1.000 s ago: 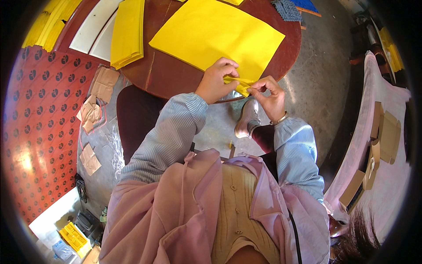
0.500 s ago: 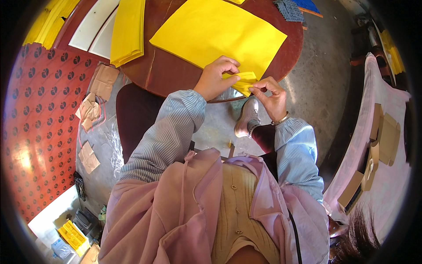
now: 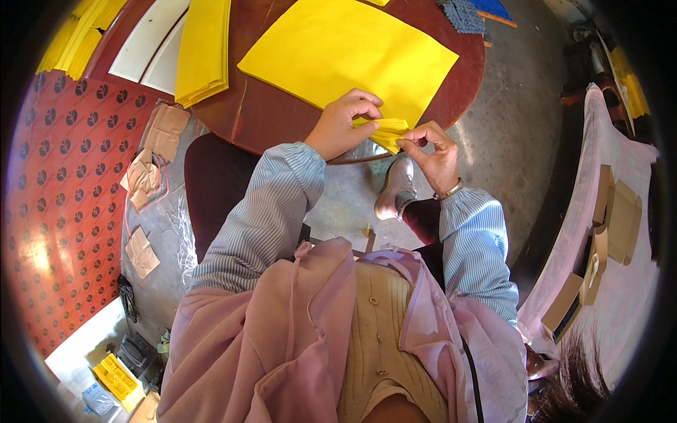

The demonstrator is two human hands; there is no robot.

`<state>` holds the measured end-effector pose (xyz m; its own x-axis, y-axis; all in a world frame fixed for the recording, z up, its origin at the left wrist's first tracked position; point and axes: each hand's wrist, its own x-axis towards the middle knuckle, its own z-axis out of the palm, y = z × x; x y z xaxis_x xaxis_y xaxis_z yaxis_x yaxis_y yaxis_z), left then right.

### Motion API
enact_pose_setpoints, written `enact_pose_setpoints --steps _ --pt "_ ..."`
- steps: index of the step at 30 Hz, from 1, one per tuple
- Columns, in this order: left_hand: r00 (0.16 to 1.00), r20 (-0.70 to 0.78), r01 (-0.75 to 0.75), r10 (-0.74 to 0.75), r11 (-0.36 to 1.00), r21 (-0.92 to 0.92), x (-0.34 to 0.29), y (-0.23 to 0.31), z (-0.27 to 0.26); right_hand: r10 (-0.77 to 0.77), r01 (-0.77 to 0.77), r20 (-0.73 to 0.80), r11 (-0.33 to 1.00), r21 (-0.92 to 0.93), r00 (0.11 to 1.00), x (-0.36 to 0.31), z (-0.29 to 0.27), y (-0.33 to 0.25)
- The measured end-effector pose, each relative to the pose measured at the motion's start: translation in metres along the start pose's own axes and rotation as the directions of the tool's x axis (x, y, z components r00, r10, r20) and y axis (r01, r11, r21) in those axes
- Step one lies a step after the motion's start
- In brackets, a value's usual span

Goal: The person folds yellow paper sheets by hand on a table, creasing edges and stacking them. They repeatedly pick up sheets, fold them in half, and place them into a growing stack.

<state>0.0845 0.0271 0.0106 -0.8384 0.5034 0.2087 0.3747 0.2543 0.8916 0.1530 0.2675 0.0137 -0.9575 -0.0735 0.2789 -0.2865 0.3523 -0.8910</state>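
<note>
A large yellow sheet (image 3: 345, 56), cloth-like, lies flat on the round dark red table (image 3: 275, 116). At the table's near edge its front corner is gathered into narrow folds (image 3: 384, 137). My left hand (image 3: 345, 123) pinches the left side of these folds between thumb and fingers. From the right, my right hand (image 3: 434, 151) grips the folds' edge with thumb and forefinger. Whether the folds belong to the flat sheet or to a separate piece is hard to see.
To the left on the table lies a stack of folded yellow pieces (image 3: 203, 53). A grey-blue textured cloth (image 3: 462, 15) sits at the far right edge. Brown paper scraps (image 3: 143, 252) are on the floor at left. Opened cardboard boxes (image 3: 620, 222) rest on a pink cloth at right.
Both hands keep their pinch on the yellow folds, with barely any movement. The whole picture has shifted very slightly left.
</note>
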Motion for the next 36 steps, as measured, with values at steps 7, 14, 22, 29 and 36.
enact_pose_setpoints --steps 7,14,22,29,36 --pt "0.998 0.064 -0.012 0.012 1.000 -0.009 -0.001 0.004 -0.006 0.015 -0.015 0.001 1.000 0.027 1.000 0.000 0.001 0.000" --pt "0.997 0.071 0.009 -0.010 1.000 0.016 -0.001 0.007 -0.005 0.020 -0.020 0.000 1.000 0.014 1.000 0.001 0.001 -0.001" --pt "0.999 0.034 -0.014 0.013 0.999 0.040 -0.002 0.006 -0.001 0.023 -0.023 -0.006 0.999 0.022 1.000 0.000 0.002 0.002" --pt "0.986 -0.120 -0.107 0.117 0.991 0.083 -0.008 0.005 0.018 0.052 -0.052 0.000 0.999 -0.009 0.999 0.001 0.000 -0.004" --pt "0.976 -0.208 -0.046 0.057 0.997 0.060 -0.006 0.014 0.027 -0.059 0.027 -0.217 0.989 -0.148 0.975 0.072 -0.049 0.021"
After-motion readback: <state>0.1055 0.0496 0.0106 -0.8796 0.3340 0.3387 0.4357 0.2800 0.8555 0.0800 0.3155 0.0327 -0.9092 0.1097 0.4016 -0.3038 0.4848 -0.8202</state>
